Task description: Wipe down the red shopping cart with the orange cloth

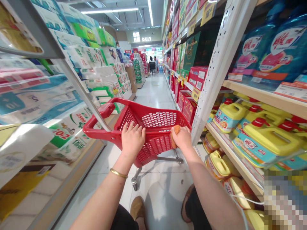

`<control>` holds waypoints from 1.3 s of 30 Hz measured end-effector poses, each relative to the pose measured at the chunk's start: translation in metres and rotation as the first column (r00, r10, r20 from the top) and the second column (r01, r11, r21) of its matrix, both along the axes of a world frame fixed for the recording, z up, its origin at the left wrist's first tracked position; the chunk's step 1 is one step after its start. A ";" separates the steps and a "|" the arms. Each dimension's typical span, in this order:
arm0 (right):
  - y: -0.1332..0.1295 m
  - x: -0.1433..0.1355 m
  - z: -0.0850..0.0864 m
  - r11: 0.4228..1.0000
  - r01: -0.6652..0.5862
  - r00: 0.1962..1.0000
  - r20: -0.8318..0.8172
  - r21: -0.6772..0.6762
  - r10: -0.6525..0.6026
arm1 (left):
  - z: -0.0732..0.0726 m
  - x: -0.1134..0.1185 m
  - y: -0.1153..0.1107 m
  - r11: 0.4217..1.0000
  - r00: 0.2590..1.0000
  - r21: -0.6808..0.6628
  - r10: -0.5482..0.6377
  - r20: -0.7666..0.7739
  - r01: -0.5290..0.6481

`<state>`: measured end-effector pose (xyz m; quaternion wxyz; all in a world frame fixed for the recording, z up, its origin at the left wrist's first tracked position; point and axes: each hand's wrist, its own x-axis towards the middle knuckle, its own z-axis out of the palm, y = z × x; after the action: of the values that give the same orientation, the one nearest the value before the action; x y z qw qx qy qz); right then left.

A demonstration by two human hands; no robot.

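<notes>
A red plastic shopping cart (158,147) stands in the aisle in front of me, its perforated basket on metal legs. My left hand (132,137) rests over the cart's near rim, fingers curled across it and thumb side toward the middle. At the right end of the same rim, my right hand (183,138) is closed around an orange cloth (176,131), pressed against the cart. A looped red handle (96,134) sticks out at the cart's left end. The undersides of both hands are hidden.
Packs of tissue paper (86,57) are stacked along the left. On the right, a white shelf post (216,70) stands close to the cart, beside shelves of yellow detergent jugs (266,137) and blue bottles (275,48). Tiled floor (153,92) runs ahead toward people far off.
</notes>
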<state>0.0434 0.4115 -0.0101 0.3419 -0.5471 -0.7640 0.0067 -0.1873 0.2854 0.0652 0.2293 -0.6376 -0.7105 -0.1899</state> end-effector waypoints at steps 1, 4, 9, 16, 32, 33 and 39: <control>0.000 0.005 0.000 0.999 0.033 0.999 -0.003 -0.001 -0.033 | 0.001 0.000 0.003 1.000 1.000 -0.003 0.005 -0.006 -0.005; 0.000 0.010 0.000 0.992 0.123 0.992 -0.022 -0.006 -0.123 | 0.001 0.006 0.011 1.000 1.000 -0.008 0.003 -0.021 -0.003; -0.022 -0.026 0.004 0.991 -0.127 0.986 -0.107 0.049 0.131 | -0.003 0.032 0.022 1.000 1.000 -0.006 -0.025 -0.004 0.025; -0.006 0.016 0.005 0.999 -0.045 0.996 -0.073 -0.022 0.043 | -0.011 0.054 0.026 0.988 0.994 0.111 -0.108 -0.007 0.108; 0.001 0.014 0.002 1.000 0.001 0.993 -0.120 -0.014 -0.002 | -0.016 0.047 0.030 0.977 0.989 0.164 -0.145 0.025 0.139; 0.006 0.023 0.000 0.997 0.065 0.989 -0.132 -0.036 -0.070 | -0.015 0.045 0.030 0.976 0.989 0.165 -0.149 0.026 0.143; -0.009 -0.005 0.006 0.996 -0.083 0.984 -0.161 -0.012 0.080 | -0.016 0.038 0.030 0.976 0.993 0.183 -0.118 -0.021 0.120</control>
<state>0.0384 0.4027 -0.0041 0.3964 -0.5163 -0.7557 0.0719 -0.1490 0.3158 0.0490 0.2791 -0.6560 -0.6494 -0.2648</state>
